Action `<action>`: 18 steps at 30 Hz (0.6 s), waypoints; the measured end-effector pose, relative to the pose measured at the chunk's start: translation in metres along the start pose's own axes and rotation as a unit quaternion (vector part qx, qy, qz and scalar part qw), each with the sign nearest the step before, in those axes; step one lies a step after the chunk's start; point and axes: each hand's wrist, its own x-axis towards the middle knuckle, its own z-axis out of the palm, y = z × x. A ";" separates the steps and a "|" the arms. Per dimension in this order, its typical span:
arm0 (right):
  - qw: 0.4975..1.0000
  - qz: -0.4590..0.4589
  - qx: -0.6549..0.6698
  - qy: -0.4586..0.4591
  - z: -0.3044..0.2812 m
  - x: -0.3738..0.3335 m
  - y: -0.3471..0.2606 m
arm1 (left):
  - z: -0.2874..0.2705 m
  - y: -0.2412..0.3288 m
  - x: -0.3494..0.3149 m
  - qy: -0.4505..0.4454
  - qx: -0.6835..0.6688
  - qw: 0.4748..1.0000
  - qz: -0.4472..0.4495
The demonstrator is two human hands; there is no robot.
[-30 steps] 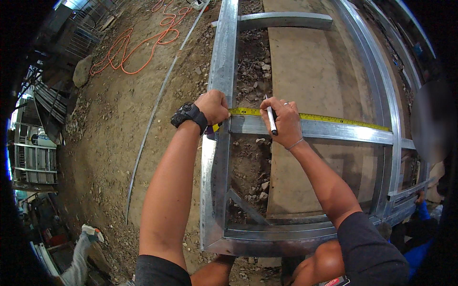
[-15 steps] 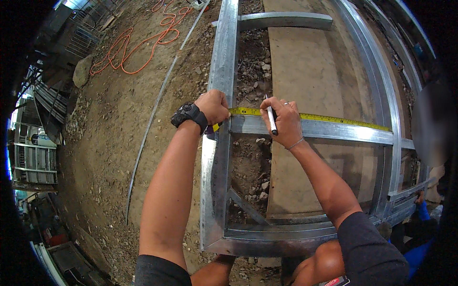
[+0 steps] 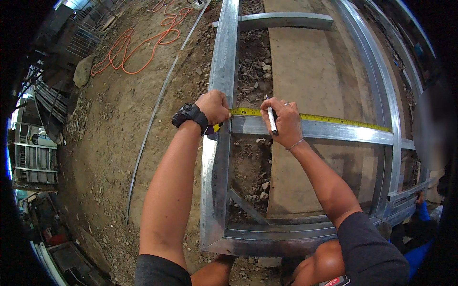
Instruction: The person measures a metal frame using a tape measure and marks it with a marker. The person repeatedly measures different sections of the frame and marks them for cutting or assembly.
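Observation:
My left hand (image 3: 213, 107) is closed on a tape measure at the left rail of a shiny metal frame (image 3: 220, 71). Most of the tape's case is hidden under the hand; a bit of yellow and black shows below the wrist. The yellow blade (image 3: 343, 121) runs out to the right along a metal crossbar (image 3: 348, 132), as far as the frame's right-hand rail. Over the blade, my right hand (image 3: 285, 121) grips a white marker (image 3: 272, 120) with a black end toward me. Its tip points away, beside the tape's far edge.
A brown board (image 3: 305, 71) lies beneath the frame, with loose stones beside it. An orange cord (image 3: 126, 52) coils on the dirt at the far left, and a thin metal strip (image 3: 151, 125) lies left of the frame. Someone in blue (image 3: 421, 212) is at the lower right.

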 end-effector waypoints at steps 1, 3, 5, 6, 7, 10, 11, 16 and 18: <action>1.000 0.003 -0.001 -0.002 -0.001 0.000 -0.001 | 0.000 0.000 0.000 0.000 0.000 1.000 0.000; 1.000 0.000 -0.002 0.000 0.000 0.000 0.000 | 0.000 0.000 0.000 0.001 0.001 1.000 0.000; 1.000 0.004 -0.003 -0.005 -0.001 -0.001 0.001 | 0.000 0.001 0.000 0.001 0.001 1.000 0.001; 1.000 0.009 -0.001 -0.011 -0.001 -0.001 0.000 | 0.001 0.000 0.000 0.002 0.002 1.000 0.000; 1.000 0.013 0.000 -0.017 -0.001 -0.001 -0.001 | 0.002 -0.002 0.000 0.003 0.005 1.000 -0.001; 1.000 -0.014 -0.003 0.017 0.001 -0.002 0.001 | 0.004 -0.004 0.000 0.007 0.007 1.000 0.007; 1.000 -0.015 -0.007 0.020 0.001 -0.003 0.001 | 0.005 -0.005 -0.002 0.009 0.004 1.000 0.016; 0.997 -0.046 -0.026 0.063 0.004 -0.005 -0.002 | 0.018 -0.025 -0.022 0.097 0.062 0.984 0.134; 0.998 -0.041 -0.045 0.034 0.003 -0.008 0.004 | 0.024 -0.015 -0.030 0.099 0.097 0.984 0.116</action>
